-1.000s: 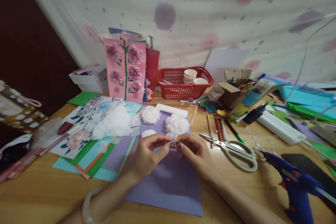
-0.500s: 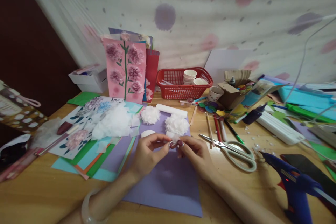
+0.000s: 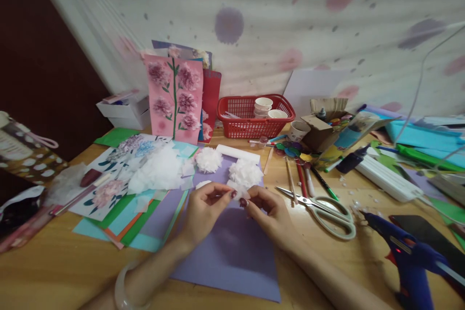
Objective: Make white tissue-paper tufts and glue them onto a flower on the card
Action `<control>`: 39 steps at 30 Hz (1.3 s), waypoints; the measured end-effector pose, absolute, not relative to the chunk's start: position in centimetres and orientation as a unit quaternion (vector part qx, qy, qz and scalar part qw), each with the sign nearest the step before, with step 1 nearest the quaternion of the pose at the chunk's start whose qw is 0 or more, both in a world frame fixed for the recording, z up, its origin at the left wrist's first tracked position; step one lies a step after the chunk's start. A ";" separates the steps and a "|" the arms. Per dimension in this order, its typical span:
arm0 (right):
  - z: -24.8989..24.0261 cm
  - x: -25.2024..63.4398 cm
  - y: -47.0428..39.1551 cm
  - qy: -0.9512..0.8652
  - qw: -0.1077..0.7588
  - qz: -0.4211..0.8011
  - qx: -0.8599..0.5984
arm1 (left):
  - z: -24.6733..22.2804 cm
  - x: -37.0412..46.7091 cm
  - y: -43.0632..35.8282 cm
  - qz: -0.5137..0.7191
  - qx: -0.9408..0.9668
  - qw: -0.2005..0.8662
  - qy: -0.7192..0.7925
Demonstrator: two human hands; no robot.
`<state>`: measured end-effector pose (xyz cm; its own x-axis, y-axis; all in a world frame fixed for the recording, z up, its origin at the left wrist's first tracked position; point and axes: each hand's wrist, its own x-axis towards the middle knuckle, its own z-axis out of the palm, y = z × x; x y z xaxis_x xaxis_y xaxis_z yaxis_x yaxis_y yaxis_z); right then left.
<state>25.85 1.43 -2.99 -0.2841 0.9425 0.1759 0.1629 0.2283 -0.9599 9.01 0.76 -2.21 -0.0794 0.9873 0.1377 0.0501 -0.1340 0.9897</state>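
Between my two hands is a small piece of white tissue paper (image 3: 240,191), pinched from both sides. My left hand (image 3: 206,210) grips its left edge with thumb and forefinger. At its right edge, the fingertips of my right hand (image 3: 271,210) are closed on it. Both hands are above a purple sheet of paper (image 3: 228,256). Just beyond them on the same sheet lie two fluffy white paper flowers, one on the left (image 3: 209,160) and one on the right (image 3: 245,172). A white piece (image 3: 202,184) is partly hidden behind my left hand.
White scissors (image 3: 327,210) lie right of my hands, with a blue glue gun (image 3: 407,252) further right. A pile of white tissue (image 3: 156,169) covers coloured papers at left. A red basket (image 3: 254,126) and a pink flower picture (image 3: 174,97) stand behind.
My thumbs have moved slightly apart, and more of the white tissue paper shows between them. The other things stay where they were.
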 end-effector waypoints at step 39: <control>-2.0 29.5 4.8 -0.816 0.304 0.164 -0.464 | -1.4 -7.5 4.0 0.493 0.553 0.151 0.655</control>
<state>29.55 4.80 -1.98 -0.3843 0.8571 0.3431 0.6582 0.5150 -0.5492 -7.50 4.01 -1.38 -0.3430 0.8727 0.3476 0.5751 -0.0975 0.8122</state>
